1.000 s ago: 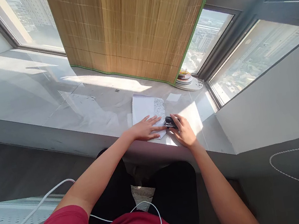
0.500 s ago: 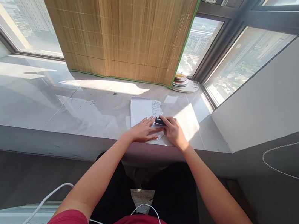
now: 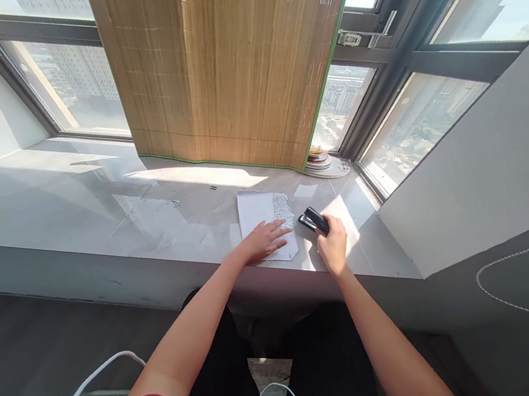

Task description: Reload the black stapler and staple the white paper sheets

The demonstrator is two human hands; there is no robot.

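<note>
A white sheet or stack of paper with dark print or marks at its upper right lies on the grey window ledge. My left hand rests flat on its lower part, fingers spread. To the right of the paper, my right hand grips a black stapler, whose jaws stand apart and point up and left. The stapler does not touch the paper. Whether it rests on the ledge I cannot tell.
A small white paper piece lies beyond the stapler. Stacked plates stand in the window corner. A bamboo blind hangs over the ledge's back edge. A white cable loops at lower left.
My right hand has moved right with the stapler, off the paper's edge and away from my left hand. My left hand stays on the paper. The camera view has tilted up slightly.
</note>
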